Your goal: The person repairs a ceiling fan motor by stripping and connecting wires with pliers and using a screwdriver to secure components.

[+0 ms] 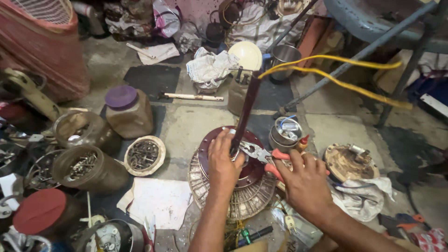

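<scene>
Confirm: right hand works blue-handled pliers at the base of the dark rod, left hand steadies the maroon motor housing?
Not quite. The pliers in the right hand have red-orange handles, not blue, as the head view shows. The rest holds: left hand on the maroon motor housing, at the dark rod.

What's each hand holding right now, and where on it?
Right hand holds pliers by the red handles. Left hand grips the dark rod at its base, where it meets the maroon motor housing.

Floor items: purple-lidded jar (128,112) at 10 o'clock; screw jar (88,168) and screw-filled bowl (143,155) at 9 o'clock; red lid (39,211) at 8 o'clock; steel cup (283,58) at 12 o'clock; yellow wires (345,79) at 2 o'clock; paper (161,200) at 7 o'clock.
</scene>
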